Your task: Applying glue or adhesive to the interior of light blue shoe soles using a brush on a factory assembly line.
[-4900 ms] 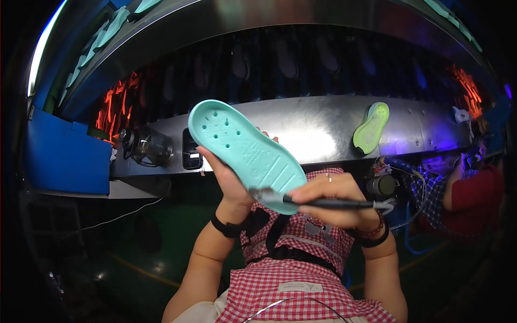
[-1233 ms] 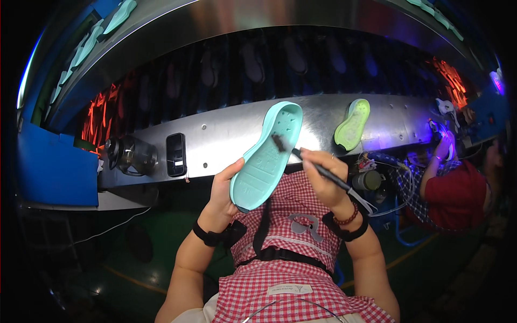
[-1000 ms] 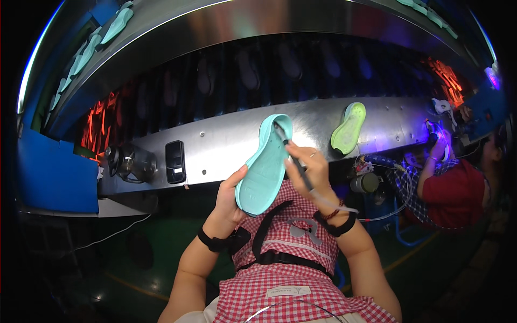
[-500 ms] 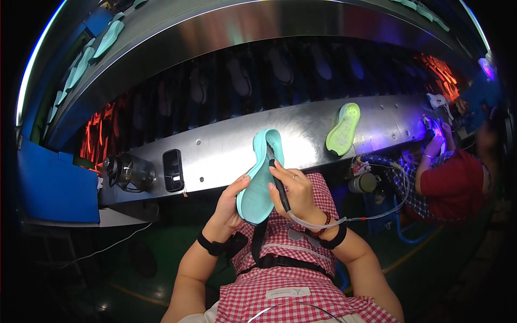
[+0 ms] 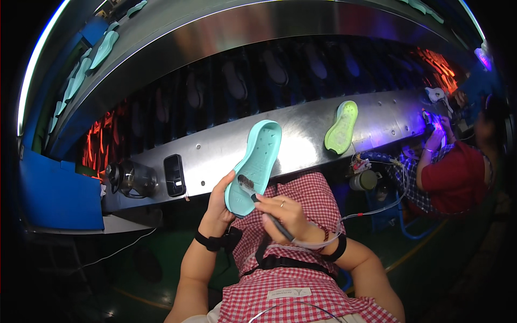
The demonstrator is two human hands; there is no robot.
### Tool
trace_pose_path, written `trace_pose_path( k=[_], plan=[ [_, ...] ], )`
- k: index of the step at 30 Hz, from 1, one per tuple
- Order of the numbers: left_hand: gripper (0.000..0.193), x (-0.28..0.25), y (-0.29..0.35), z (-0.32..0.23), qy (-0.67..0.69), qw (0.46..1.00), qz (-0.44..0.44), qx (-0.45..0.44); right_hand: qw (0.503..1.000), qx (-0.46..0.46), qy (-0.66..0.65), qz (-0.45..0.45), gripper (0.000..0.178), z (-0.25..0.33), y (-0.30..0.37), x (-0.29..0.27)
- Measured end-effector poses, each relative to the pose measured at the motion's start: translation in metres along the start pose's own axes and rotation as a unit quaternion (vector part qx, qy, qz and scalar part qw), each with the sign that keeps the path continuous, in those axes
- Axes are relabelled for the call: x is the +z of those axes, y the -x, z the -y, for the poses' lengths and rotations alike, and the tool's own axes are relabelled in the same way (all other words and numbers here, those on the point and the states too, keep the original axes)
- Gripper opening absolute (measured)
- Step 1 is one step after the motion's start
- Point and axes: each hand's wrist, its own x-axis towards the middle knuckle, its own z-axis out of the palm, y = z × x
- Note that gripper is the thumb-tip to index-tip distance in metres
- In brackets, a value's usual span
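Note:
A turquoise shoe sole point(image 5: 261, 153) is tilted up in front of me, its hollow inner side facing me. My left hand point(image 5: 219, 202) grips it by the lower left edge, fingers hidden behind it. In my right hand point(image 5: 288, 218) is a brush point(image 5: 277, 223) with a black handle, closed in the fingers. Its dark bristles touch the inside of the sole near the lower end. A clear tube point(image 5: 320, 245) runs from the handle's end past my right wrist and off to the right.
On the metal ledge lie a yellow-green sole point(image 5: 342, 129), a phone-like black tray point(image 5: 174, 175) and a glass jug point(image 5: 133, 178). Behind runs a dark conveyor point(image 5: 231, 81) carrying several soles. More turquoise soles point(image 5: 78, 81) rest on the upper shelf. A co-worker in red point(image 5: 452, 177) sits at right.
The brush has moved from the upper end of the sole down to its lower end. The sole has shifted slightly up and left and turned, showing more of its inside.

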Motion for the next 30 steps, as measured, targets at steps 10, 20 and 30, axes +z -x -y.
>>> trace_pose_path(
  k=[10, 20, 30],
  plan=[
    [0.050, 0.002, 0.020, -0.002, 0.126, 0.992, 0.016, -0.020, 0.983, 0.120, -0.099, -0.093, 0.027, -0.007, -0.051, -0.066],
    [0.050, 0.000, 0.018, -0.002, 0.097, 0.994, 0.040, 0.000, 0.998, 0.026, -0.048, -0.023, 0.018, -0.003, -0.042, -0.043],
    [0.054, 0.023, 0.020, 0.001, 0.119, 0.986, 0.109, -0.036, 0.986, 0.067, -0.068, -0.139, 0.019, -0.025, -0.073, -0.068]
  ],
)
